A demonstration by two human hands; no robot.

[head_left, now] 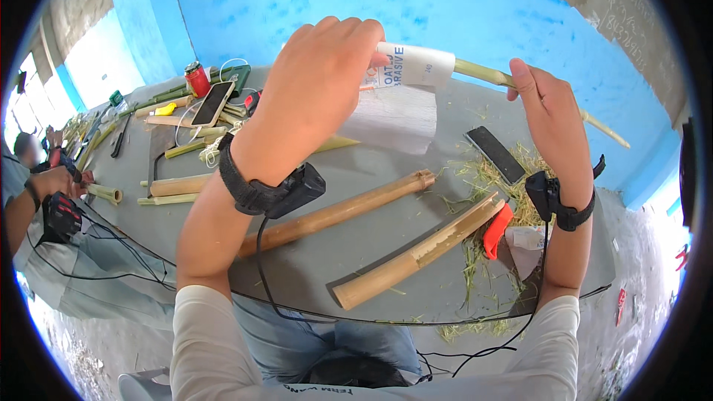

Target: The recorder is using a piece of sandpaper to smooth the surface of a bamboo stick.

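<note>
Raised above the table, a thin green bamboo stick runs from behind my left hand to the far right. My left hand is closed around a sheet of white-backed sandpaper, which is folded over the stick with a loose flap hanging down. My right hand grips the bare stick farther right, with the thumb along its top; the stick's thin end pokes out beyond that hand. The left fingertips are mostly hidden behind the back of the hand and the paper.
On the grey table lie a whole bamboo pole and a split bamboo piece. An orange-handled tool, a dark phone and shavings lie at right. A red can stands back left; a co-worker's hand is far left.
</note>
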